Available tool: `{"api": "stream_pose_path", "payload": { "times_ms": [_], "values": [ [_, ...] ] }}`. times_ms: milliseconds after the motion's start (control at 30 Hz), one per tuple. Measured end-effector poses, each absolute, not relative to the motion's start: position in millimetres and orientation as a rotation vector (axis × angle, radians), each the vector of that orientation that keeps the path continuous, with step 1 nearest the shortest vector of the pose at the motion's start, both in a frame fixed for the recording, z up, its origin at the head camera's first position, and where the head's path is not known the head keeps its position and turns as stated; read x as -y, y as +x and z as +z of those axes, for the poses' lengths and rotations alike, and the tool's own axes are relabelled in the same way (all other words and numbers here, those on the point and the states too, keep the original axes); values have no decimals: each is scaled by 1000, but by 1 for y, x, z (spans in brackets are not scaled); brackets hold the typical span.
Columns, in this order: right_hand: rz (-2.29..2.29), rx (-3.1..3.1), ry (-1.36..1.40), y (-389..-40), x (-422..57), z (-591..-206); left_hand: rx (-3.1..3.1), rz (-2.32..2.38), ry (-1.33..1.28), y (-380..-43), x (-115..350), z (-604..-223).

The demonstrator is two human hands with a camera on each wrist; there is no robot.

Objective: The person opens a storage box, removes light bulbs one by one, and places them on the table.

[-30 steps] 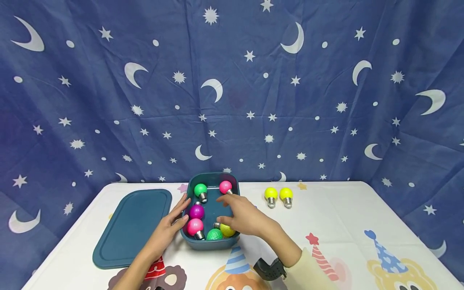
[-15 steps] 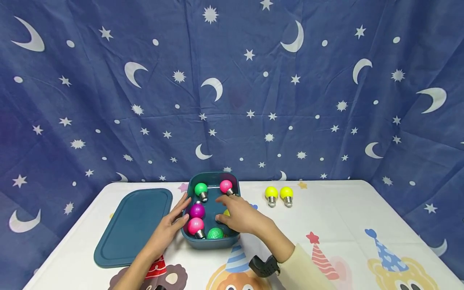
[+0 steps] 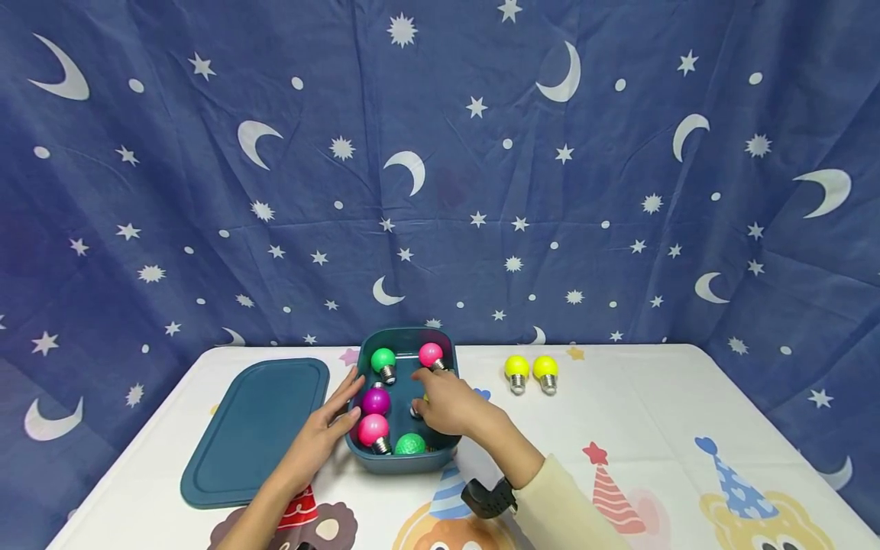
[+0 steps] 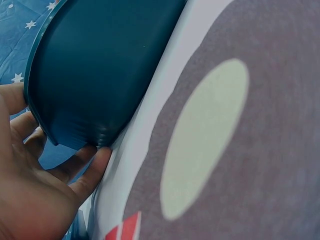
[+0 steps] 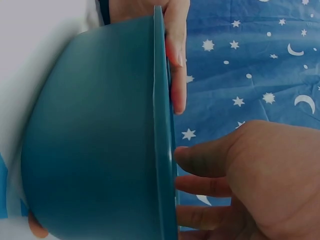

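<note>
A dark teal box [image 3: 402,463] holds several coloured light bulbs. Inside it my right hand [image 3: 450,403] pinches a yellow bulb [image 3: 425,398], mostly hidden behind the fingers, its metal base poking out at the thumb. In the right wrist view the right hand [image 5: 240,185] dips past the rim. My left hand [image 3: 323,435] rests with straight fingers against the box's left side, also seen in the left wrist view touching the outer wall [image 4: 100,75]. Around the right hand lie a purple bulb [image 3: 376,402], pink bulbs [image 3: 373,429] and green bulbs [image 3: 410,444].
Two yellow bulbs [image 3: 517,367] lie side by side on the white patterned tablecloth, right of the box. A flat teal lid [image 3: 254,431] lies to the left, near the left forearm. Behind the table hangs a blue curtain [image 3: 440,191] with moons and stars.
My right hand has taken hold of the yellow bulb from the box's near right corner and shifted it away from that corner, toward the middle. The left hand stays at the box's side.
</note>
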State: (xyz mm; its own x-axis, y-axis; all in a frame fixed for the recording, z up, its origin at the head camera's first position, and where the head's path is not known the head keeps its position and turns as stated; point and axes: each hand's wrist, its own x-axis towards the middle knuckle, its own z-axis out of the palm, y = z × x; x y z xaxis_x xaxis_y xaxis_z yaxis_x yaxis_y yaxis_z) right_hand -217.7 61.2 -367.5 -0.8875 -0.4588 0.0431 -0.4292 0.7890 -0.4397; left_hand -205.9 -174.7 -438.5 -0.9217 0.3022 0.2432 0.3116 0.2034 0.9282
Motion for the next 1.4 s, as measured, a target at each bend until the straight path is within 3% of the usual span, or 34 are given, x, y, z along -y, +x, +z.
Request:
{"api": "stream_pose_path", "payload": {
  "times_ms": [1400],
  "values": [
    [-691,-2946,-859,-248,-40,-392,2409,-1880,-632,-205,175,-442]
  ]
}}
